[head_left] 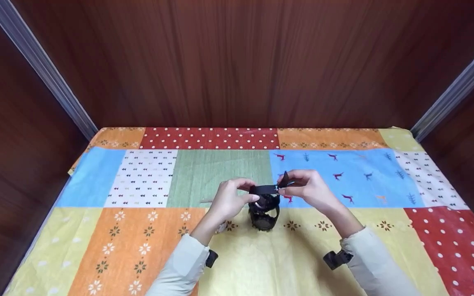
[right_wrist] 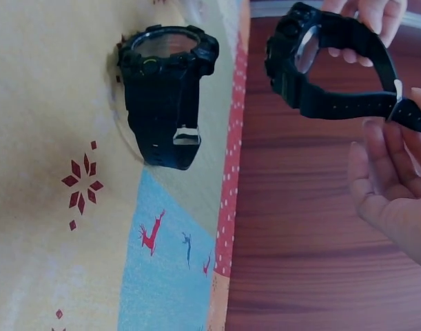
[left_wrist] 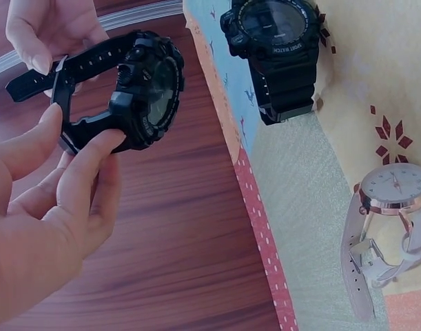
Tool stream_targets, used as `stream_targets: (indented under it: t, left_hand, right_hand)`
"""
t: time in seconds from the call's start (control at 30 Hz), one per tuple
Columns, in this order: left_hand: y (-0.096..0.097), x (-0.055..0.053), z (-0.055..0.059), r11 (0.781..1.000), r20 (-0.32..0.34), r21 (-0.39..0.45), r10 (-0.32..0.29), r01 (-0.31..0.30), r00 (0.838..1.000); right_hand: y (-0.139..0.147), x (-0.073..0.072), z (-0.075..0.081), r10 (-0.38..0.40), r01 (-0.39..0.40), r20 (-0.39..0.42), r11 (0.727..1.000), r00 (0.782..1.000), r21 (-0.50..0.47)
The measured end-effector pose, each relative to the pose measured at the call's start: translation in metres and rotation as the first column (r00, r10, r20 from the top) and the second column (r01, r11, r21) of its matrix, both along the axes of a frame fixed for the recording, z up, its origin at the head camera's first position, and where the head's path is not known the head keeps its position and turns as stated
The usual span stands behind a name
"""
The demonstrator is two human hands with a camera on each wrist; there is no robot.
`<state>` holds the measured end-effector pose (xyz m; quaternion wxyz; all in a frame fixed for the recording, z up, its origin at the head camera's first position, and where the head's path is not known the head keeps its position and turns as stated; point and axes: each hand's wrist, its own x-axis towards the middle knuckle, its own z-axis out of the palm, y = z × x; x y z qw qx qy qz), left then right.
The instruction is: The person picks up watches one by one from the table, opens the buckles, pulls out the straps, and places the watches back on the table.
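Observation:
A black sports watch (left_wrist: 151, 93) is held up off the table between both hands, its strap looped round and its free end through the buckle (left_wrist: 60, 77). The left hand (head_left: 231, 199) pinches the strap's buckle side, with a fingertip near the case. At the other side, the right hand (head_left: 309, 187) pinches the strap's free end by the buckle. Below them a second black sports watch (right_wrist: 163, 96) stands on the cloth, its strap fastened. Near the left hand lies a watch with a pale strap and rose-gold case (left_wrist: 396, 187), mostly covered by that hand in the head view.
A patchwork-patterned cloth (head_left: 138, 246) covers the table. Dark wood-grain panels (head_left: 237, 61) rise behind and at both sides, with metal strips (head_left: 43, 61) at the corners. Each wrist wears a small black camera (head_left: 338, 260).

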<state>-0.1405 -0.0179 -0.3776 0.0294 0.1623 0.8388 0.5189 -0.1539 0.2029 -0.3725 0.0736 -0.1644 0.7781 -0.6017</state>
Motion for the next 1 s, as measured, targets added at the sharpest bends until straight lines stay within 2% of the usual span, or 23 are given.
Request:
stream_targets:
  t: [0.37, 0.67, 0.83, 1.0]
  left_hand:
    - [0.000, 0.002, 0.002, 0.999, -0.017, -0.028, 0.017, -0.017, 1.000]
    - [0.006, 0.002, 0.008, 0.997, -0.010, -0.074, 0.012, -0.013, 1.000]
    - [0.014, 0.000, 0.013, 0.995, -0.049, -0.096, 0.012, -0.017, 0.999]
    - [0.019, 0.000, 0.012, 0.989, -0.090, -0.140, 0.024, -0.037, 0.996]
  right_hand:
    - [-0.001, 0.002, 0.002, 0.023, -0.022, -0.027, 1.000, 0.999, 0.019]
    - [-0.007, 0.004, 0.006, -0.024, 0.032, -0.113, 0.997, 0.993, 0.070]
    - [-0.011, 0.003, 0.004, -0.056, 0.064, -0.126, 0.996, 0.990, 0.064]
    - [-0.011, 0.002, 0.004, -0.060, 0.068, -0.124, 0.996, 0.991, 0.061]
